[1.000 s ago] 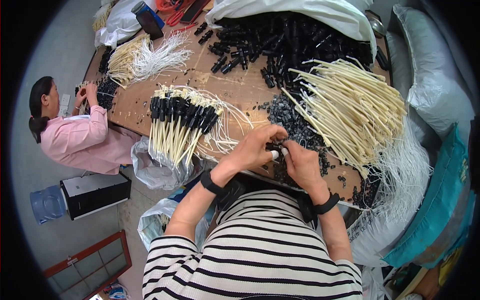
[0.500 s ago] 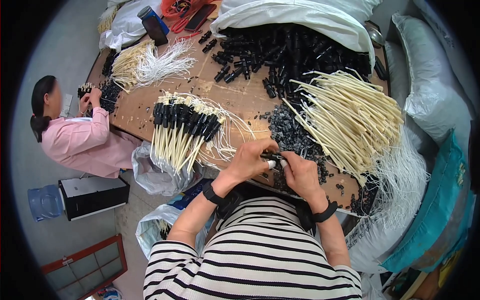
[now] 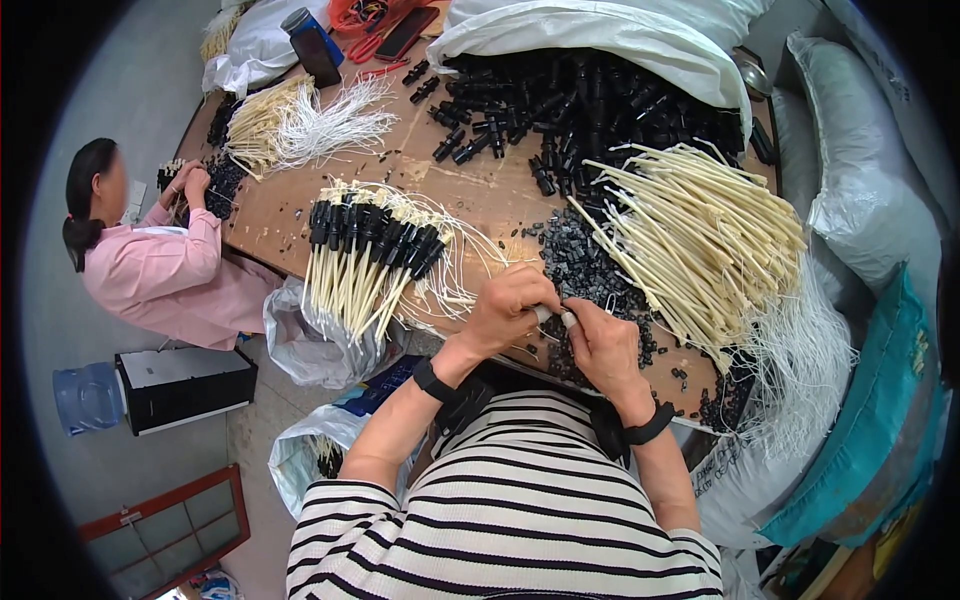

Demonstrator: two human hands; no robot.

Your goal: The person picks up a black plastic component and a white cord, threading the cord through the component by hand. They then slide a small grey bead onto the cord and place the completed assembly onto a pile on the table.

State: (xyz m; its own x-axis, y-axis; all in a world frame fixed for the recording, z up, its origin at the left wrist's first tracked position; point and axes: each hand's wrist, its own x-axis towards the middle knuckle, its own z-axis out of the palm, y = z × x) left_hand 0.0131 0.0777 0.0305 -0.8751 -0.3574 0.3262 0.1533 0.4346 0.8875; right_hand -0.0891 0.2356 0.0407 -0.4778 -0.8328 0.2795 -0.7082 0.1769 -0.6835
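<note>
Hands (image 3: 510, 310) (image 3: 607, 348) between black-topped bundle (image 3: 372, 230) and pale sticks (image 3: 700, 240)

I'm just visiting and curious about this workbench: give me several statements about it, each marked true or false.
1. The person's left grip and right grip are close together. True.
2. White strands trail from the cream tubes at the picture's right. True.
3. The large white sack at the top spills cream tubes. False: the large white sack spills black connectors.
4. The co-worker wears stripes. False: the co-worker's top is pink.
5. Small black pieces lie on the brown table. True.
</note>
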